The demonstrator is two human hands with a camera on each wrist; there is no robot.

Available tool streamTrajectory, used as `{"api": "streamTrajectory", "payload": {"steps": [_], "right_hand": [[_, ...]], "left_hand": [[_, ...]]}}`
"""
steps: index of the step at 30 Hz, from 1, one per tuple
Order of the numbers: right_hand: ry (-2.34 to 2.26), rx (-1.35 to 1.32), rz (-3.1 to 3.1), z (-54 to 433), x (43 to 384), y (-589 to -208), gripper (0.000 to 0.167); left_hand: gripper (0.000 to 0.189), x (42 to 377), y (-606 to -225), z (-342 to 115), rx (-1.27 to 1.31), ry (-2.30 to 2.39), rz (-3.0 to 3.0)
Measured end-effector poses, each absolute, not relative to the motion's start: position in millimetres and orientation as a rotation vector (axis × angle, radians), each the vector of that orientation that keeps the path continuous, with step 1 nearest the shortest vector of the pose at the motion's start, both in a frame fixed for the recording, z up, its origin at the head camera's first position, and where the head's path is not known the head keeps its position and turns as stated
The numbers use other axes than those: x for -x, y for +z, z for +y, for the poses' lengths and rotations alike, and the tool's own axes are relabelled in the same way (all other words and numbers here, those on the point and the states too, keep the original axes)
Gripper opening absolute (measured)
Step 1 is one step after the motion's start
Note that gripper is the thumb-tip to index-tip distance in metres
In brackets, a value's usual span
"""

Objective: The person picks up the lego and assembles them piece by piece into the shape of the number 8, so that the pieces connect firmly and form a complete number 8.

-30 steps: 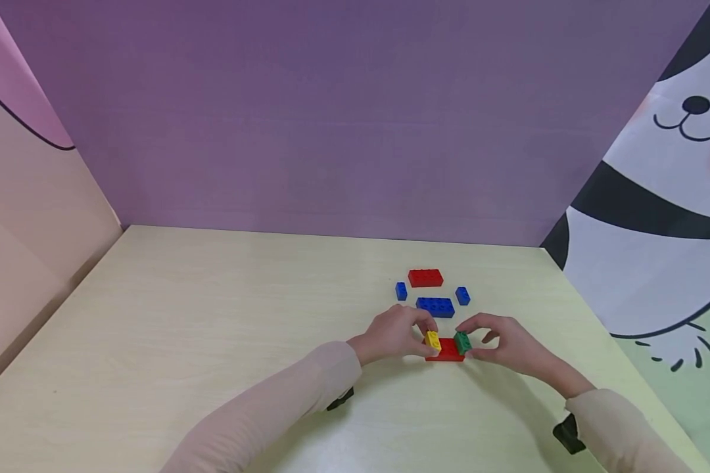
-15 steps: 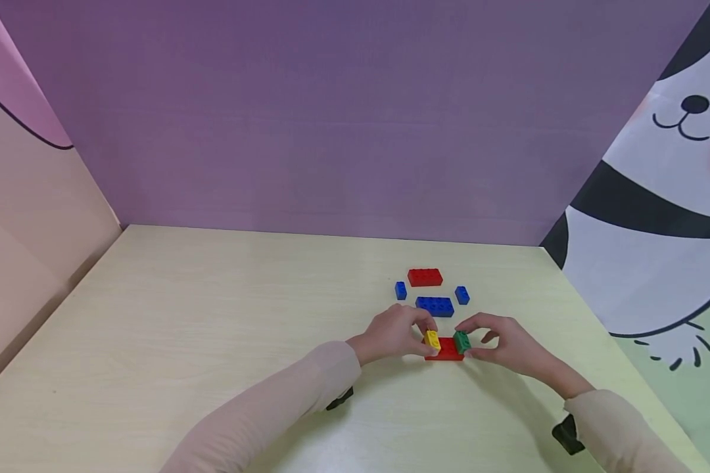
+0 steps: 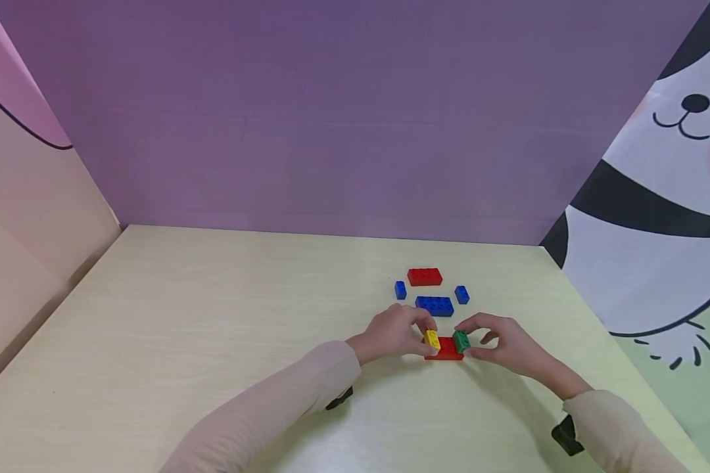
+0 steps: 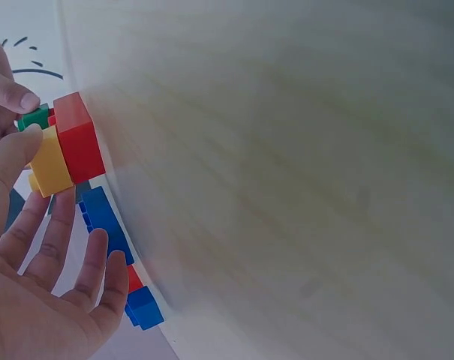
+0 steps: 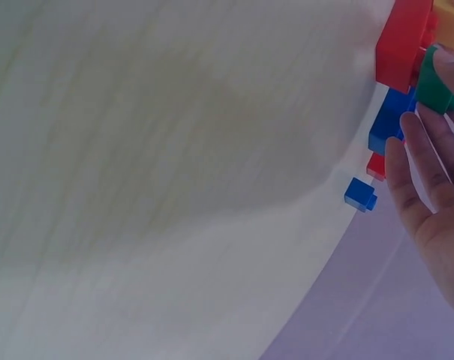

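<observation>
My left hand (image 3: 394, 333) pinches a small yellow brick (image 3: 432, 339) between thumb and fingers, at the left end of a red brick (image 3: 447, 349) on the table. At that red brick's right end, my right hand (image 3: 505, 343) pinches a small green brick (image 3: 461, 341). In the left wrist view the yellow brick (image 4: 51, 165) sits against the studded side of the red brick (image 4: 79, 139). The right wrist view has the green brick (image 5: 434, 86) beside the red brick (image 5: 401, 46); whether it is pressed fully down I cannot tell.
Just beyond the hands lies a long blue brick (image 3: 434, 306). Behind it is another red brick (image 3: 425, 276), with a small blue brick (image 3: 400, 290) to the left and a second small blue brick (image 3: 461, 294) to the right. A purple wall (image 3: 331, 131) borders the table's (image 3: 213, 315) far edge.
</observation>
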State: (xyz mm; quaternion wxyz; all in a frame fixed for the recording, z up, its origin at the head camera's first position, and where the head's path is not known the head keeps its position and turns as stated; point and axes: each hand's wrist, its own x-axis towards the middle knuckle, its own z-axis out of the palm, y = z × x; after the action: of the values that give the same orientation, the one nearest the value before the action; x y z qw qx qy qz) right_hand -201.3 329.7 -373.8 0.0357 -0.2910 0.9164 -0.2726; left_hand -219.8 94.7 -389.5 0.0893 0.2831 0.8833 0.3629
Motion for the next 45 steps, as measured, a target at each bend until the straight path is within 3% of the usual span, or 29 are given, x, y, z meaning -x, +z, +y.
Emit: {"api": "streamTrajectory", "payload": {"steps": [45], "right_hand": [[-0.933, 0.841, 2.833, 333.8, 204.6, -387.3, 0.040]], "left_hand": [[0.025, 220.3, -390.6, 95.1, -0.832, 1.069, 2.639]]}}
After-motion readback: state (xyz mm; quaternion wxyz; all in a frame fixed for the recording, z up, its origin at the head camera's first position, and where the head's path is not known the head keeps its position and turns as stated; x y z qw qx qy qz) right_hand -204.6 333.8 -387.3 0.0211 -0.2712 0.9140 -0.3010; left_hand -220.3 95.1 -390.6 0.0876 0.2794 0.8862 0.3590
